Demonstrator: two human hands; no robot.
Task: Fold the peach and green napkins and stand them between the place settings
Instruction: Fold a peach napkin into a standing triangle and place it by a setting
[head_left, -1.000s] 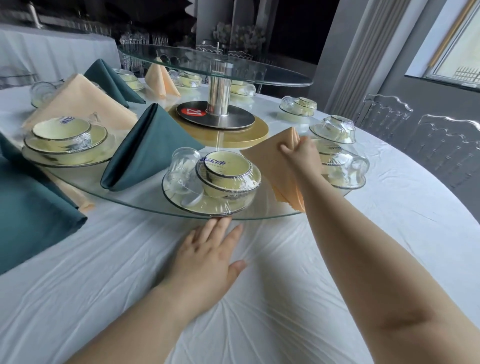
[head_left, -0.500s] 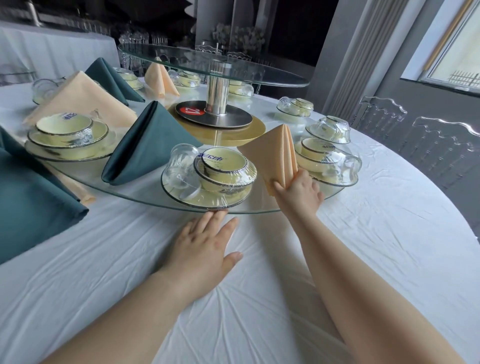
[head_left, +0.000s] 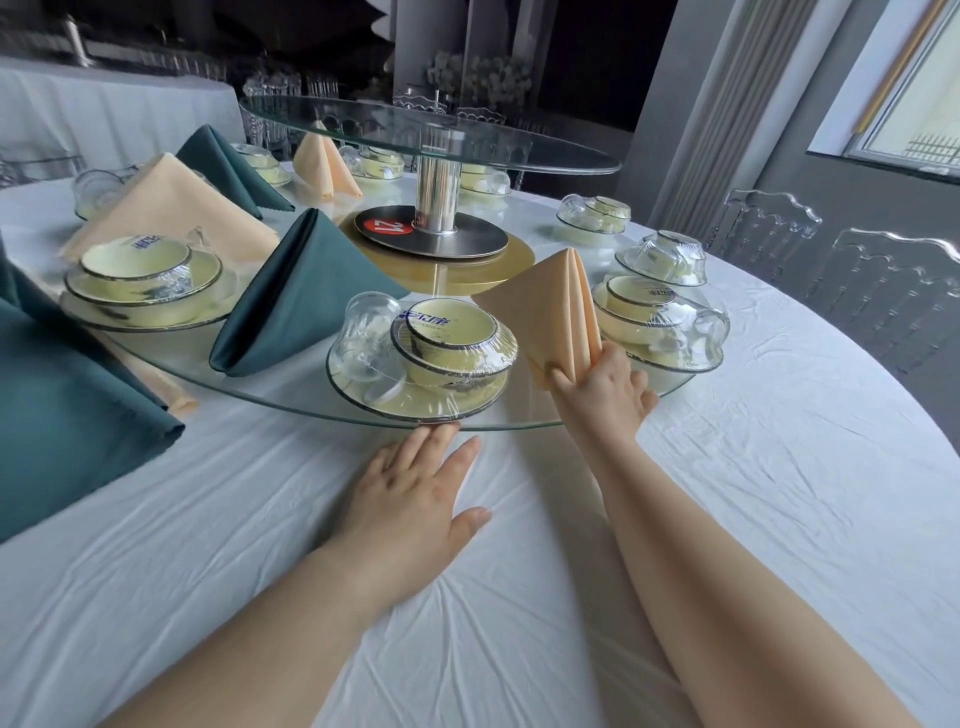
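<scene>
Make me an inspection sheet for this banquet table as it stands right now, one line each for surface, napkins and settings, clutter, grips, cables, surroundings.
Surface: table under a wrinkled white cloth, carrying a glass turntable.
Job's things: peach napkin upright between two wrapped place settings; a folded green napkin stands to their left; more green cloth lies at the left edge.
Clutter: number card by the centre post.
Grips: right hand pinches the peach napkin's base; left hand lies flat on the cloth, fingertips at the turntable's rim.
Cables: nothing seen.
Surroundings: clear chairs, a window.
</scene>
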